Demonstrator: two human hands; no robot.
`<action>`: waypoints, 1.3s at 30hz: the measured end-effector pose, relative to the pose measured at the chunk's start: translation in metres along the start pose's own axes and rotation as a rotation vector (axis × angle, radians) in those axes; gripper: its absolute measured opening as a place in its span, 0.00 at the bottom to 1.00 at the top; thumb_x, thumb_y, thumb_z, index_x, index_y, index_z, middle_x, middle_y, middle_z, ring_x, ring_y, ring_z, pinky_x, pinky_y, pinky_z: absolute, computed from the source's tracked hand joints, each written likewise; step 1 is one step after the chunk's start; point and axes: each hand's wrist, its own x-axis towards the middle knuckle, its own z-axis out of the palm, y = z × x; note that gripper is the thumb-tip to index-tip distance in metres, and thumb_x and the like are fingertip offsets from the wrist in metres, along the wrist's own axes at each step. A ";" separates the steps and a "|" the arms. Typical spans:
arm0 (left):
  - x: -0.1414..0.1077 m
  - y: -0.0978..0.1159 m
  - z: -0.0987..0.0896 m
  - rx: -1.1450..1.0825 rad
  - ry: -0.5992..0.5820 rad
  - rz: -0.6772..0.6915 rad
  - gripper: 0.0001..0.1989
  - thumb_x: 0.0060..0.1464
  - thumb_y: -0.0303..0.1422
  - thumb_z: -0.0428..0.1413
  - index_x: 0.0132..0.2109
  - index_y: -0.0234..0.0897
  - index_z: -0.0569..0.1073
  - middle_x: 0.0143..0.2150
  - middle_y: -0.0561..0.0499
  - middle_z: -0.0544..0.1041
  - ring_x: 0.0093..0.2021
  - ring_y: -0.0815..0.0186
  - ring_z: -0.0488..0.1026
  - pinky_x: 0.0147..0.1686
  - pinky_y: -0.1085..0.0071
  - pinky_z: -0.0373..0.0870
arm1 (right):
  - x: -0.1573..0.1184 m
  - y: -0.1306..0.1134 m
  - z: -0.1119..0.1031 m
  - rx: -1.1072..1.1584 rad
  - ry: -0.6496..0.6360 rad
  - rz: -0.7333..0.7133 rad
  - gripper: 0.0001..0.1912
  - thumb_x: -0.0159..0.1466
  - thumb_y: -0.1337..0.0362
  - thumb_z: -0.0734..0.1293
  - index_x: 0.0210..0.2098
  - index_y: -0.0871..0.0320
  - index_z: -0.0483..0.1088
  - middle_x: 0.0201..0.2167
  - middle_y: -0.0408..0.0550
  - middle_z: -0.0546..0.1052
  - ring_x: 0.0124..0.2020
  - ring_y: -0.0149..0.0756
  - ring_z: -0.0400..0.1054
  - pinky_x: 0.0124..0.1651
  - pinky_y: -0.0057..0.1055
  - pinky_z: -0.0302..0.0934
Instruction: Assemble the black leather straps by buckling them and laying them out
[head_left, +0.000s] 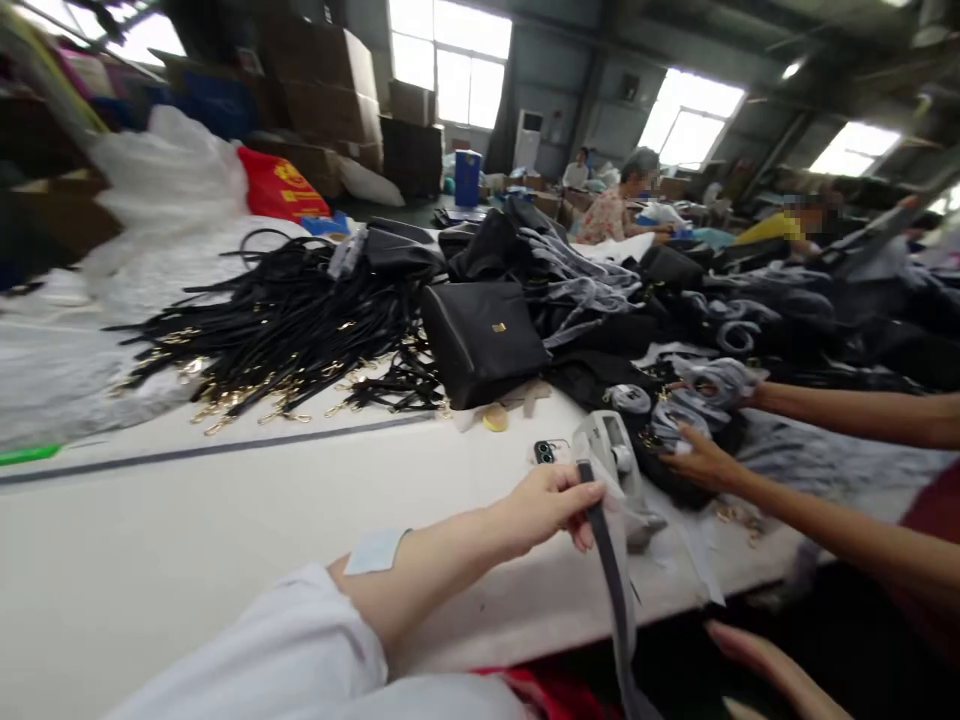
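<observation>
Strap (616, 580), dark, w/ pale film (619, 515) alongside, hangs from our L hand (559, 505) over the front edge of the worktop (225, 560); lower end runs out of frame. L grip: thumb + fingers pinching strap nr its top end. R hand (780, 665), low at R, partly cut off by frame: fingers extended, nothing seen in grip, apart from strap.

Nearby: phone (546, 452) just beyond L fingers; grey-white device (630, 460), poss. tape dispenser, close behind the film. Co-worker's hands (701, 462) hold grey coils (686, 410) to our R.

Risks, our judgement: (1) pinch is at one end only, so strap could slip & drop off the edge if thumb eases; (2) film could snag on device b/c the two are so close, & pull askew or tear; (3) phone could be knocked by our knuckles on a sideways sweep; (4) co-worker's arms reach in above our R hand, so a quick lift there risks a bump. Can't tell whether strap's lower end is caught.
</observation>
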 end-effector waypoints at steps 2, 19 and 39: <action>0.008 -0.008 0.021 -0.017 -0.095 -0.033 0.31 0.45 0.58 0.60 0.35 0.29 0.73 0.20 0.51 0.73 0.18 0.71 0.69 0.21 0.75 0.65 | -0.032 -0.018 -0.005 0.245 -0.151 0.139 0.26 0.64 0.45 0.65 0.53 0.54 0.75 0.47 0.55 0.80 0.47 0.45 0.76 0.42 0.34 0.72; 0.029 0.003 0.012 -0.227 -0.305 -0.147 0.28 0.53 0.53 0.50 0.39 0.30 0.76 0.26 0.48 0.73 0.22 0.69 0.69 0.21 0.75 0.62 | -0.022 -0.053 0.030 0.576 -0.337 0.557 0.27 0.69 0.43 0.56 0.45 0.60 0.71 0.19 0.41 0.71 0.13 0.28 0.59 0.18 0.26 0.52; 0.029 -0.027 0.020 -0.071 -0.826 -0.548 0.24 0.46 0.52 0.65 0.37 0.33 0.79 0.24 0.52 0.74 0.21 0.69 0.72 0.22 0.74 0.71 | -0.017 -0.014 -0.010 -0.269 0.148 0.240 0.19 0.64 0.66 0.56 0.48 0.57 0.74 0.45 0.53 0.81 0.44 0.44 0.77 0.47 0.35 0.68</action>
